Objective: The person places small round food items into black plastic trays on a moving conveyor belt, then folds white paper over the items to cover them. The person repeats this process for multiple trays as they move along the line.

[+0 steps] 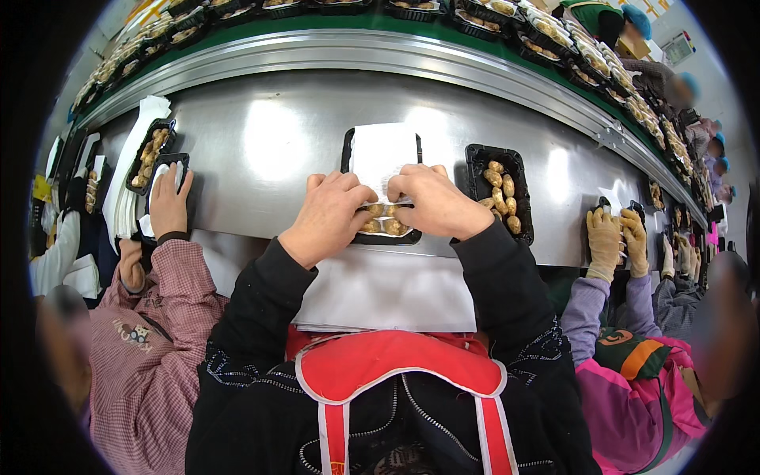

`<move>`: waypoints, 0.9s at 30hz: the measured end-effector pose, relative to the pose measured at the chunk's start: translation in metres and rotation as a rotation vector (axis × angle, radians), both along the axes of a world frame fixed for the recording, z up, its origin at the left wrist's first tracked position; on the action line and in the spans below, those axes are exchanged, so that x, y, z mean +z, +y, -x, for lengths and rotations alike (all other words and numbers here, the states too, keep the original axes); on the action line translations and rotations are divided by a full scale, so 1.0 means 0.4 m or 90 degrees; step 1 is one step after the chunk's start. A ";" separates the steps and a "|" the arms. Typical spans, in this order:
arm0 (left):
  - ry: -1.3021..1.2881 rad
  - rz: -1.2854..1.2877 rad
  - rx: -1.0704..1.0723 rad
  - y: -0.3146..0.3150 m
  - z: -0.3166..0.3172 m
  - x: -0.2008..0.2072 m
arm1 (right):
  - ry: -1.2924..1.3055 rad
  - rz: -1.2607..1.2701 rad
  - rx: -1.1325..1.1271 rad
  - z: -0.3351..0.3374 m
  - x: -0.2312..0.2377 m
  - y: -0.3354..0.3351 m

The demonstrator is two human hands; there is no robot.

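Before me on the steel table lies a black plastic tray [346,156] with brown-and-cream mushrooms [383,215] in its near end. A white paper sheet [384,150] covers its far part. My left hand [331,215] is at the tray's left side, its curled fingers closed at the sheet's near edge. From the other side, my right hand [438,202] pinches the sheet's near edge, fingers bent over the mushrooms. The fingertips are partly hidden. To the right of my right hand is a second black tray [518,170], uncovered, with mushrooms [500,195] heaped in it.
A stack of white paper [388,294] lies at the table's near edge. Co-workers' hands [169,202] and gloved hands [606,237] handle trays at either side. Beyond a metal rail [356,51], filled trays [479,24] line a green belt [332,22]. More white paper [134,170] is at left.
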State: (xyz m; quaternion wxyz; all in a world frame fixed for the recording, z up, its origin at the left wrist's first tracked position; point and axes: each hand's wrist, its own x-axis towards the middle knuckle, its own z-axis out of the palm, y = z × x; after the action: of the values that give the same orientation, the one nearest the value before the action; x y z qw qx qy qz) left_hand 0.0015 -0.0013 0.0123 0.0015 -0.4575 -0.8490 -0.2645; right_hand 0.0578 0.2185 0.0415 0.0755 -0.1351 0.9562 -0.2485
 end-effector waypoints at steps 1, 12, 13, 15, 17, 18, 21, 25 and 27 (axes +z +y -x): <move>0.001 0.004 -0.004 -0.001 0.001 0.001 | -0.002 0.001 -0.001 0.000 0.002 0.001; -0.020 -0.004 -0.001 0.001 0.002 0.002 | -0.009 0.015 0.004 -0.005 -0.004 0.008; -0.003 -0.003 -0.004 0.001 0.002 0.001 | 0.004 0.024 0.005 -0.006 -0.011 0.011; -0.006 0.007 -0.015 0.000 0.003 0.000 | 0.012 0.032 0.006 -0.005 -0.013 0.012; -0.010 0.013 -0.018 -0.001 0.004 0.000 | 0.003 0.028 0.006 -0.003 -0.008 0.011; -0.012 0.015 -0.016 -0.001 0.003 0.000 | -0.005 0.022 0.003 -0.003 -0.006 0.010; -0.011 0.011 -0.016 -0.002 0.003 0.000 | -0.010 0.017 -0.005 -0.005 -0.008 0.009; -0.018 0.009 -0.010 0.000 0.002 -0.002 | -0.002 0.017 -0.010 -0.007 -0.013 0.010; -0.010 0.017 0.001 0.003 -0.001 0.000 | -0.002 0.013 -0.010 -0.007 -0.012 0.008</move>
State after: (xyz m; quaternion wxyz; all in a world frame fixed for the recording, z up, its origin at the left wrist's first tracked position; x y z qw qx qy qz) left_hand 0.0019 -0.0001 0.0122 -0.0109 -0.4549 -0.8527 -0.2565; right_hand 0.0606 0.2218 0.0367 0.0737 -0.1278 0.9545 -0.2590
